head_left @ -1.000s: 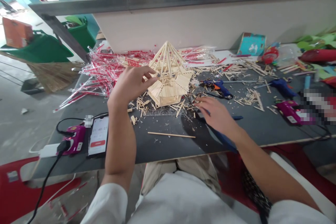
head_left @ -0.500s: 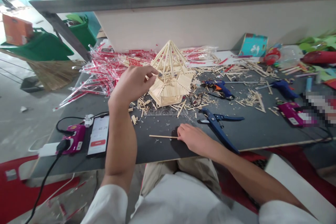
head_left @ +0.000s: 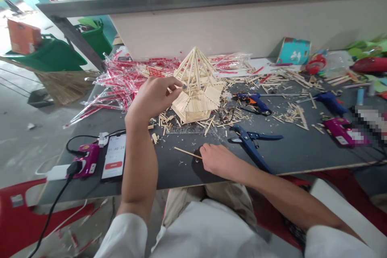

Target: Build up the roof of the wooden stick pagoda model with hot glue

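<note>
My right hand [head_left: 216, 161] is low over the table's near part, its fingers pinched on one end of a thin wooden stick [head_left: 188, 152]. The stick points left and slightly away from me. My left hand [head_left: 159, 94] hovers at the left side of a pavilion-like model built of sticks [head_left: 195, 105], with a pointed open frame on top. Its fingers are bent, with a gap to the thumb, and nothing shows between them. Whether the fingertips touch the model I cannot tell. Blue cutting pliers [head_left: 249, 147] lie right of my right hand, and a clear ruler [head_left: 190, 130] in front of the model.
Red-and-clear plastic wrappers [head_left: 117, 82] pile up at the back left. Stick scraps [head_left: 292, 117] litter the table around two blue glue guns [head_left: 256, 102] [head_left: 331, 102]. A phone [head_left: 113, 157] and a purple power strip [head_left: 87, 160] with cables lie at the left.
The stick in my right hand has tilted, its free end now pointing farther from me. My right hand has shifted slightly left. My left hand has stayed about where it was.
</note>
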### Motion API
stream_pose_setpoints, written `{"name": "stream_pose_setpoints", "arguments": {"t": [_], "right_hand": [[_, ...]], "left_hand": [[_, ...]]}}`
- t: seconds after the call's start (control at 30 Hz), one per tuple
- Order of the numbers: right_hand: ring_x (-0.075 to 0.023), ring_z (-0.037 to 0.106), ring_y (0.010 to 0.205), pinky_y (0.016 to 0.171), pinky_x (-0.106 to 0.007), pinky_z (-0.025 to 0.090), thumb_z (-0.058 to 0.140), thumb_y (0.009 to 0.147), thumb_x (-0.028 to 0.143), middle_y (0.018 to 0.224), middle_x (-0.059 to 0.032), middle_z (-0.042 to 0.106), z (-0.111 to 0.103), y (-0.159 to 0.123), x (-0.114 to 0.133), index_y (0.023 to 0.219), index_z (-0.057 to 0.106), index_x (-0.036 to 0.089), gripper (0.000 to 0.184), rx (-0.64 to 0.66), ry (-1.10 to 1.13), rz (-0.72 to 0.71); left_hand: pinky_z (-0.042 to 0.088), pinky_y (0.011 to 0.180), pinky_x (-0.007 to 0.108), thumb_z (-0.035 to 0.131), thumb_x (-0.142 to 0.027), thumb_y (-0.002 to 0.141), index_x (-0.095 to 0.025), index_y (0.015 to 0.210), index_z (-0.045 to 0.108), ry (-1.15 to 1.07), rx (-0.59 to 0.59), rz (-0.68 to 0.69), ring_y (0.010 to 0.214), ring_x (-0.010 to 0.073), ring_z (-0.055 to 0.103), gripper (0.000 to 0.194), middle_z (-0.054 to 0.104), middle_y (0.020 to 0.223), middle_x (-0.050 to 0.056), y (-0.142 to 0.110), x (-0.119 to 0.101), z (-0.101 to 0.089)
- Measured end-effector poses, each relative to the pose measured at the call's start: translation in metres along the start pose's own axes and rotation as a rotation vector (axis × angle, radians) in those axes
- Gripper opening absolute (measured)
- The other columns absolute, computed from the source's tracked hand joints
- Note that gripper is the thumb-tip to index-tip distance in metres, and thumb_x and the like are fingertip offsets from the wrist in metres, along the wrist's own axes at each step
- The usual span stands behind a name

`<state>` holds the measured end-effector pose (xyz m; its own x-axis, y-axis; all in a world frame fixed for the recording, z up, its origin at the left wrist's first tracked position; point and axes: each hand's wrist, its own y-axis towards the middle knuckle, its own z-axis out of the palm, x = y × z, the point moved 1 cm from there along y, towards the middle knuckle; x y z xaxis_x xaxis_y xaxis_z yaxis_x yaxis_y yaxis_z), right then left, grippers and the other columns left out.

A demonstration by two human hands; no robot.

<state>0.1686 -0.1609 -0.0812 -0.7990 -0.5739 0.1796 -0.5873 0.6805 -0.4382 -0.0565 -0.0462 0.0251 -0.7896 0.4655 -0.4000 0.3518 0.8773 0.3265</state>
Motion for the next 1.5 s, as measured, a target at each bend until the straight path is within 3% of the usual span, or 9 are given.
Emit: {"name": "stream_pose_setpoints", "arguments": {"t": [0.17,0.33,0.43,0.53,0.77,0.9,1.17,1.3,1.5], "right_hand": [[-0.0217,0.069,0.082,0.07,-0.031,0.043,0.051,0.097,0.022,0.097,-0.0078,0.072,-0.013,-0.015,-0.023,0.098,0.062,0.017,0.011,-0.018,0.146,-0.103],[-0.0118,0.047,0.065,0.062,-0.026,0.038,0.055,0.096,0.021,0.077,0.0032,0.057,-0.041,-0.033,-0.057,0.087,0.05,0.022,0.01,-0.239,0.704,-0.132],[-0.0105,0.037,0.061,0.056,-0.025,0.034,0.052,0.103,0.031,0.074,0.0057,0.047,-0.056,-0.027,-0.064,0.09,0.047,0.023,0.017,-0.403,0.98,-0.193],[-0.0103,0.034,0.062,0.055,-0.025,0.032,0.051,0.106,0.037,0.075,0.0057,0.043,-0.068,-0.009,-0.058,0.091,0.047,0.023,0.021,-0.509,1.082,-0.236],[-0.0101,0.04,0.064,0.06,-0.027,0.036,0.057,0.098,0.027,0.075,0.0047,0.048,-0.092,0.02,-0.041,0.087,0.047,0.022,0.016,-0.581,0.931,-0.238],[-0.0123,0.053,0.066,0.064,-0.029,0.038,0.064,0.094,0.027,0.076,0.0012,0.063,-0.114,0.011,-0.054,0.085,0.061,0.019,0.012,-0.55,0.643,-0.127],[-0.0151,0.057,0.069,0.069,-0.033,0.042,0.07,0.089,0.023,0.077,-0.0017,0.068,-0.174,0.013,-0.078,0.08,0.065,0.02,0.011,-0.946,0.52,-0.035],[-0.019,0.063,0.075,0.073,-0.036,0.048,0.067,0.092,0.026,0.086,-0.0049,0.072,-0.177,0.035,-0.084,0.086,0.065,0.022,0.008,-1.131,0.549,-0.031],[-0.0206,0.065,0.083,0.08,-0.035,0.053,0.063,0.097,0.032,0.097,-0.007,0.072,-0.164,0.052,-0.087,0.094,0.062,0.025,0.008,-1.13,0.563,-0.007]], "left_hand": [[0.054,0.069,0.029,0.068,-0.032,0.094,-0.018,0.109,0.08,-0.28,-0.034,0.036,0.074,0.0143,0.07,0.024,0.079,0.089,0.005,-0.005,-0.01,-0.006],[0.054,0.058,0.023,0.068,-0.037,0.098,-0.017,0.107,0.078,-0.579,-0.093,0.065,0.065,0.0105,0.069,0.024,0.078,0.09,0.006,-0.012,-0.026,-0.015],[0.053,0.053,0.022,0.059,-0.041,0.104,-0.016,0.108,0.076,-0.639,0.005,0.052,0.06,0.0093,0.067,0.031,0.078,0.09,0.007,-0.01,-0.031,-0.011],[0.052,0.052,0.021,0.058,-0.043,0.104,-0.015,0.105,0.074,-0.684,0.089,0.051,0.059,0.0087,0.067,0.032,0.078,0.094,0.008,-0.004,-0.037,-0.002],[0.05,0.056,0.019,0.063,-0.033,0.099,-0.016,0.082,0.069,-0.585,0.094,0.027,0.061,0.0083,0.064,0.025,0.068,0.071,0.001,0.005,-0.047,0.013],[0.051,0.056,0.021,0.058,-0.035,0.101,-0.016,0.086,0.071,-0.524,0.121,-0.106,0.065,0.0106,0.067,0.027,0.075,0.081,0.005,0.006,-0.044,0.016],[0.055,0.053,0.025,0.061,-0.037,0.096,-0.015,0.081,0.074,-0.489,0.105,-0.257,0.057,0.014,0.069,0.029,0.075,0.069,0.009,0.012,-0.038,0.039],[0.056,0.054,0.028,0.065,-0.041,0.094,-0.015,0.082,0.077,-0.436,0.039,-0.323,0.049,0.0141,0.067,0.03,0.072,0.059,0.005,0.013,-0.043,0.044],[0.054,0.063,0.034,0.065,-0.037,0.096,-0.017,0.073,0.077,-0.242,-0.06,-0.341,0.048,0.0153,0.063,0.033,0.067,0.051,0.002,0.015,-0.053,0.045]]}}
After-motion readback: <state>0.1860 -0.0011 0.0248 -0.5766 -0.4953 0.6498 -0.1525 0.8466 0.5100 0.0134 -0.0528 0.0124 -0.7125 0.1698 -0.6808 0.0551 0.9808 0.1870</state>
